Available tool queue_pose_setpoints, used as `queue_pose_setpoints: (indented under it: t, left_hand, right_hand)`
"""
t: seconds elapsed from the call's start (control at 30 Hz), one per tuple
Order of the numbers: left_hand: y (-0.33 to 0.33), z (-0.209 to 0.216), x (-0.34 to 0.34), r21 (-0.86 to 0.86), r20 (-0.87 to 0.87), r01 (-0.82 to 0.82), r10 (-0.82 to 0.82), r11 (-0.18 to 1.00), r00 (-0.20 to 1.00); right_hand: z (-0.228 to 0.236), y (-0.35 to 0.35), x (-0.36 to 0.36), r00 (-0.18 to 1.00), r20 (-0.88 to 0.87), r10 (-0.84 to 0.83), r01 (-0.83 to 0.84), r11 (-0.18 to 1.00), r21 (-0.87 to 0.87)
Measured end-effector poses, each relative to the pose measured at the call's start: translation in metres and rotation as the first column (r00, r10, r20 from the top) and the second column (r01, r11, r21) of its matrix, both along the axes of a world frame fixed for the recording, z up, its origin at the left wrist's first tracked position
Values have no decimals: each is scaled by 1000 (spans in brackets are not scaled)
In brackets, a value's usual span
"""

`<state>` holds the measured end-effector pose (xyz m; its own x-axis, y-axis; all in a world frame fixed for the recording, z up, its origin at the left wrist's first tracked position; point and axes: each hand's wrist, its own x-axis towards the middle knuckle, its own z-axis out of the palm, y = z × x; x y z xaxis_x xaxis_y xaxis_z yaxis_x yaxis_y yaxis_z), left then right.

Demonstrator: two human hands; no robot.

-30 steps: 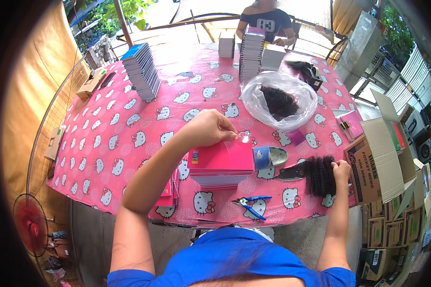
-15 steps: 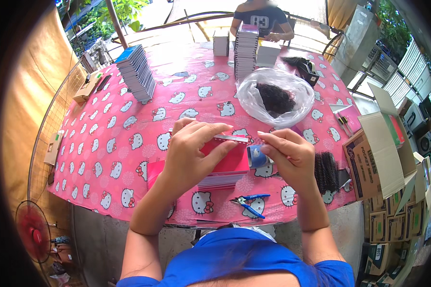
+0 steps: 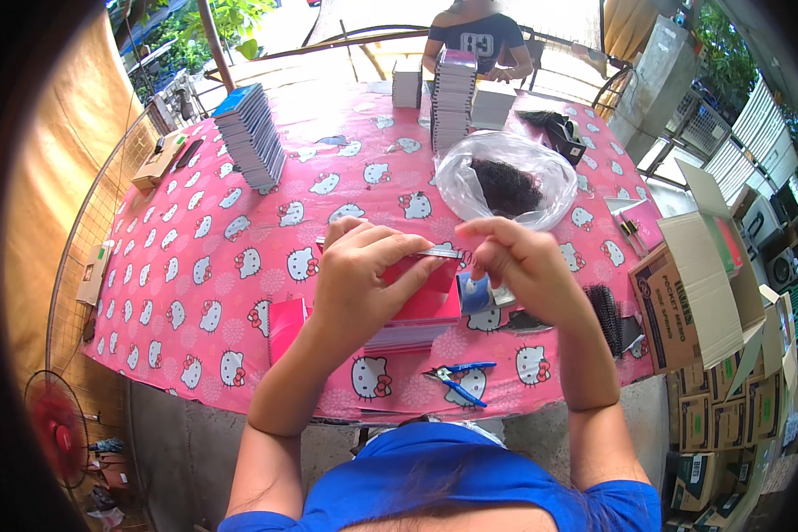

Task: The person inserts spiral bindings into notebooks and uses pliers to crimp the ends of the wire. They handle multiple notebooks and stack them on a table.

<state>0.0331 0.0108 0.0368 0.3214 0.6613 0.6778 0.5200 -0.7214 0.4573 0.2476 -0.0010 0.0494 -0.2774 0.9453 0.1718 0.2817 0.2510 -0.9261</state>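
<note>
My left hand (image 3: pixel 356 277) pinches a thin notebook pad (image 3: pixel 440 253) between thumb and fingers, its punched edge turned up. A fine wire coil (image 3: pixel 467 259) sits at the pad's right end, and the fingertips of my right hand (image 3: pixel 525 266) close on it. Beneath my hands lies a stack of pink-covered pads (image 3: pixel 410 335). Just right of that stack is a blue cylindrical object (image 3: pixel 477 294), partly covered by my right hand. Blue-handled cutting pliers (image 3: pixel 459 383) rest near the front edge of the table.
A clear plastic bag (image 3: pixel 554 168) holds a dark tangle of coils (image 3: pixel 507 188). More black coils (image 3: pixel 601 315) lie at right, beside an open carton (image 3: pixel 674 301). Tall notebook stacks stand at left (image 3: pixel 250 142) and back (image 3: pixel 452 102). Another person (image 3: pixel 483 44) is across the table.
My right hand has moved left and slightly up, to the end of the pad, and its coil now shows against the punched edge. The left hand stays almost where it was.
</note>
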Motion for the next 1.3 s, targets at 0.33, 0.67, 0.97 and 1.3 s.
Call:
queue_pose_setpoints:
  t: [0.33, 0.67, 0.97, 1.3]
  left_hand:
    - [1, -3, 0, 34, 3, 2, -3, 999, 1000]
    - [-10, -2, -6, -142, 31, -42, 47, 989, 998]
    - [-12, -17, -11, 146, -28, -236, 242, 961, 970]
    - [4, -9, -2, 0, 69, -4, 4, 1000, 998]
  right_hand:
    - [-6, -8, -25, 891, 337, -303, 16, 764, 645]
    - [-2, 10, 2, 970, 94, -223, 170, 904, 393]
    - [-222, 45, 88, 665, 731, -154, -32, 972, 233]
    - [-83, 81, 76, 950, -155, 272, -165, 856, 489]
